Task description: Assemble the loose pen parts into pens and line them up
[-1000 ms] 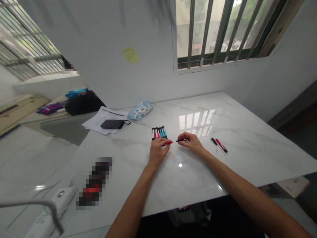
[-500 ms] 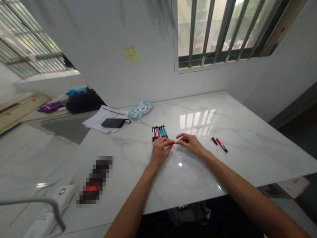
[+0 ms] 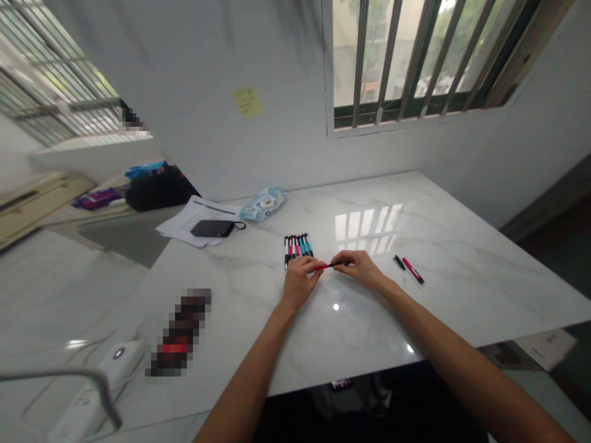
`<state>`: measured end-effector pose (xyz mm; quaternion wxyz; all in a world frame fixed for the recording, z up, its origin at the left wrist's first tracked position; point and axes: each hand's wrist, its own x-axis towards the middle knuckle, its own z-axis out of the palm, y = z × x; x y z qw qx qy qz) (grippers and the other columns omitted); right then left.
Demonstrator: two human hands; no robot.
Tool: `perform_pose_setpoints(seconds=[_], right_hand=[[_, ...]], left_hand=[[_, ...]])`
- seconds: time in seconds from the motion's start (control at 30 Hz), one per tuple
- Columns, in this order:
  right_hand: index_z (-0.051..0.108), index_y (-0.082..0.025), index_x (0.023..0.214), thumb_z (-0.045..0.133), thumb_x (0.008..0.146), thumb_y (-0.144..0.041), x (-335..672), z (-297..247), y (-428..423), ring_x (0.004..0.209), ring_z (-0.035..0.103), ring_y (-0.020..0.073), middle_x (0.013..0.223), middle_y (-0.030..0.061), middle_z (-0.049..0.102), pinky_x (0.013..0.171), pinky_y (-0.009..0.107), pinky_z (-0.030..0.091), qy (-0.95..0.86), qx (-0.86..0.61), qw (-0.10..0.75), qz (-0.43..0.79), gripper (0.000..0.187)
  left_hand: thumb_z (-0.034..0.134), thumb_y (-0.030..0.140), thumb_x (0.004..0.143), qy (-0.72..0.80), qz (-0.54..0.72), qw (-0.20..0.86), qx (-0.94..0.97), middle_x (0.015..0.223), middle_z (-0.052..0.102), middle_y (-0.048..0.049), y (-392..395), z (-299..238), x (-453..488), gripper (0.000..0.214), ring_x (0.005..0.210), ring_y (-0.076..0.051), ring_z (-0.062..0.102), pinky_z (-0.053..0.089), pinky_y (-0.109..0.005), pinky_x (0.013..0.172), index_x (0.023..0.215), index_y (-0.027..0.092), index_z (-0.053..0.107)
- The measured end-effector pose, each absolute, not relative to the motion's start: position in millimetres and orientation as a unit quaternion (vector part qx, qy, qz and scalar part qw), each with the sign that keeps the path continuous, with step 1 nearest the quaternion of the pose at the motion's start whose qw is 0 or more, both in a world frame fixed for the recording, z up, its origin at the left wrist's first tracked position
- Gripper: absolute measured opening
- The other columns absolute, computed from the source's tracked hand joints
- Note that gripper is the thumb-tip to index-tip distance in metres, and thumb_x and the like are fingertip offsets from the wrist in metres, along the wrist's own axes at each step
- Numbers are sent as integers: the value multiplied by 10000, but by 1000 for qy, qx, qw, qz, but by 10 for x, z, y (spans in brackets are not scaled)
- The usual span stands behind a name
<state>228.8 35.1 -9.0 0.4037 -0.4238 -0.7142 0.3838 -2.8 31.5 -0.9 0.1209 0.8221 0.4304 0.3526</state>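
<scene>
Head view: pinches red barrel (image 3: 321,267) in left grip (image 3: 298,282) and black part (image 3: 340,263) in right grip (image 3: 359,266), seemingly meeting end to end front-right of the row of apparently whole pens (image 3: 298,246), with loose pen parts (image 3: 412,270) farther right not yet assembled.

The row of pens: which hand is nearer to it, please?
Left. The left hand is at the near end of the row of pens; the right hand is farther away, off to its right.
</scene>
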Motion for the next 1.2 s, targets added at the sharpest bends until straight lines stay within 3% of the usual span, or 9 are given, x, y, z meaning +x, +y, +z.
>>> perform_pose_setpoints(seconds=[0.33,0.5,0.63,0.8,0.93,1.0,1.1,1.13,1.2], right_hand=[[769,-203,864,549,1010,-423,2305,-59,349,688,639,153,760,17,760,691,259,470,-724,-436,362,393,344],[701,-207,1142,701,897,-377,2344,-61,354,790,690,165,961,49,787,744,282,526,-693,-414,394,439,298],[720,-191,988,712,855,-332,2384,-103,381,810,693,168,951,46,763,764,291,530,-691,-394,407,449,194],[707,-186,995,660,909,-391,2377,-108,375,735,689,160,876,39,779,726,277,529,-676,-398,392,480,228],[661,-189,714,457,1027,-444,2375,-54,365,602,619,142,654,29,732,681,268,494,-716,-430,340,432,452],[689,-187,775,428,1038,-457,2395,-39,371,601,607,140,662,24,728,679,269,486,-719,-435,343,419,459],[696,-195,1070,604,953,-476,2440,-36,386,658,621,145,804,15,753,656,261,480,-703,-427,379,423,318],[690,-198,1088,666,910,-470,2452,-34,390,669,620,146,830,16,750,642,257,471,-698,-427,390,422,326],[710,-191,948,689,891,-459,2465,-25,390,646,593,140,780,15,723,615,253,440,-700,-442,389,404,275]], left_hand=[[731,200,919,421,364,118,823,983,758,-22,307,1,-21,151,968,-203,670,451,-384,925,1024,286,798],[738,208,915,429,372,121,814,990,764,-20,322,-1,-31,147,978,-208,675,453,-385,922,1021,289,798],[737,210,911,432,373,119,812,985,765,-32,329,-8,-23,132,967,-211,676,467,-384,919,1002,278,804],[742,217,906,429,373,130,812,985,768,-37,309,5,16,117,969,-212,680,479,-380,919,991,269,803],[748,214,903,412,377,139,817,1000,776,-33,301,23,37,116,974,-211,689,472,-389,939,991,268,801],[757,225,898,412,386,144,813,997,779,-31,305,29,38,113,974,-213,691,477,-389,937,992,269,801],[761,231,894,423,399,150,799,991,781,-34,309,41,32,107,971,-221,689,492,-391,932,985,268,803],[761,229,892,426,401,152,796,989,781,-35,307,46,31,106,966,-222,688,496,-392,931,982,268,803],[764,228,889,429,402,157,794,984,781,-33,300,54,31,105,952,-221,688,502,-390,926,976,270,805]])
